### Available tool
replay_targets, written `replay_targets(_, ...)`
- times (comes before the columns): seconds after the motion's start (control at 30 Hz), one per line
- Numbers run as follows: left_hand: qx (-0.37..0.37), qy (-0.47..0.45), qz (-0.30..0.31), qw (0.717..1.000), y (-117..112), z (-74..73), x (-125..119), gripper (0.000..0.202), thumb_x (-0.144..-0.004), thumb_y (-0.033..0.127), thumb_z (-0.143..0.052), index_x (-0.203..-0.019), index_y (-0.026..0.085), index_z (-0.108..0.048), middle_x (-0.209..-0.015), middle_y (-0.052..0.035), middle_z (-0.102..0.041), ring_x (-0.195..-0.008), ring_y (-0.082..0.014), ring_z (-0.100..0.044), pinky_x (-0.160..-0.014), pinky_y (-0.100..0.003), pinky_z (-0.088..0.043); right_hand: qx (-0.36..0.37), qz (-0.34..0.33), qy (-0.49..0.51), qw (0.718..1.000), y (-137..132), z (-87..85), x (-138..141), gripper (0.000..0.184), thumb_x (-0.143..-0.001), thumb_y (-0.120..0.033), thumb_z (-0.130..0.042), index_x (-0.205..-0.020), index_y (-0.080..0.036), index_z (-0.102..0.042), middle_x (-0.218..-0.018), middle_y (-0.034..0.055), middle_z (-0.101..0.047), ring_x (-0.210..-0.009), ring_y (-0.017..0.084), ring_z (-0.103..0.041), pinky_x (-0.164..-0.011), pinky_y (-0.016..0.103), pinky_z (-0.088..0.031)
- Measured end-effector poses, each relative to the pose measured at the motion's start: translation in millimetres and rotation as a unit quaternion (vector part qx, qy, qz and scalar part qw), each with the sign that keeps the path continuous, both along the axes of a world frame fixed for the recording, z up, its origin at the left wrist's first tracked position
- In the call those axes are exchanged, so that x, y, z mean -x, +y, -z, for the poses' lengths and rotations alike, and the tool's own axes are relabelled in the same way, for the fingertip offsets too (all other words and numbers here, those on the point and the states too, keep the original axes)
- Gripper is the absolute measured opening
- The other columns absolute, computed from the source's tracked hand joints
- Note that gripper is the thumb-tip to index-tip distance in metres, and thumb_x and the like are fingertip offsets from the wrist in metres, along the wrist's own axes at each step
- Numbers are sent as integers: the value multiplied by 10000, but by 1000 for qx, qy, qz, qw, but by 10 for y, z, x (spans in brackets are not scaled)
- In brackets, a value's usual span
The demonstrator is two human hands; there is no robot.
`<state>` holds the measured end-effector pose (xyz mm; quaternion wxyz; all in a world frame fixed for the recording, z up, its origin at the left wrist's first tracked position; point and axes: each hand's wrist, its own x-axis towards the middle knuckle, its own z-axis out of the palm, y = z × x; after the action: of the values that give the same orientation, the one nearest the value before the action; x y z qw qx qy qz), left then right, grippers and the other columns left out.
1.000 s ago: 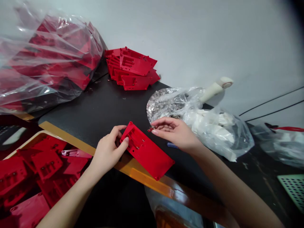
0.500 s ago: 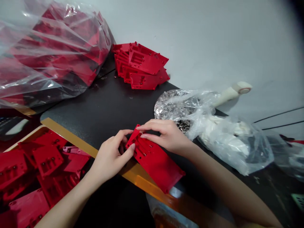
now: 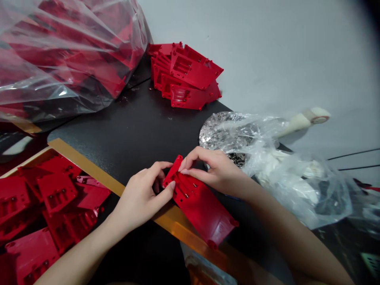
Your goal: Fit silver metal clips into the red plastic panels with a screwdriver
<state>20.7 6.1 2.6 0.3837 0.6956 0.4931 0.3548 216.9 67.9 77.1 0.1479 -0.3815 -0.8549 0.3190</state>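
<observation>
Panel (image 3: 204,213), gripped by your left hand (image 3: 145,190); brace it while your right hand (image 3: 218,172) works the slotted end (image 3: 185,187), its own grip unclear.

Smooth, glossy red panel (image 3: 204,213), apparently plastic
</observation>
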Motion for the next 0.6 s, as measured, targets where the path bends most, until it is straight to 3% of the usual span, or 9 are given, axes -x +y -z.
replay_targets(0.2, 10, -16, 0, 1000, -16, -12, 13, 295, -915, 344, -540, -1193, 245, -546, -780, 51, -607, -623, -102, -570, -610, -231, -436, -42, -38, -10, 998, 54, 106, 44, 141, -852, -77, -623, -779, -193, -593, -849, -14, -688, -812, 117, -635, -757, 239, -476)
replay_targets(0.33, 11, -24, -2, 1000, -12, -12, 14, 288, -912, 331, -548, -1188, 252, -551, -777, 56, -603, -614, -96, -570, -606, -225, -438, -142, -74, -1, 987, 87, 151, 1, 17, -876, -198, -663, -872, -183, -657, -864, 17, -698, -839, 139, -624, -768, 258, -491)
replay_targets(0.43, 9, -26, -4, 1000, -4, -13, 17, 280, -912, 319, -549, -1185, 260, -552, -776, 63, -600, -613, -89, -568, -609, -220, -439, -194, -105, -10, 975, 101, 178, -67, 102, -919, -213, -607, -920, -156, -692, -894, 42, -709, -834, 136, -626, -789, 264, -494)
replay_targets(0.6, 9, -19, -5, 1000, -5, -17, 19, 284, -909, 319, -556, -1188, 265, -552, -782, 68, -608, -617, -84, -569, -608, -211, -437, -211, -122, -60, 968, 94, 190, -137, 158, -944, -198, -554, -983, -175, -706, -965, 54, -704, -884, 154, -630, -789, 282, -507)
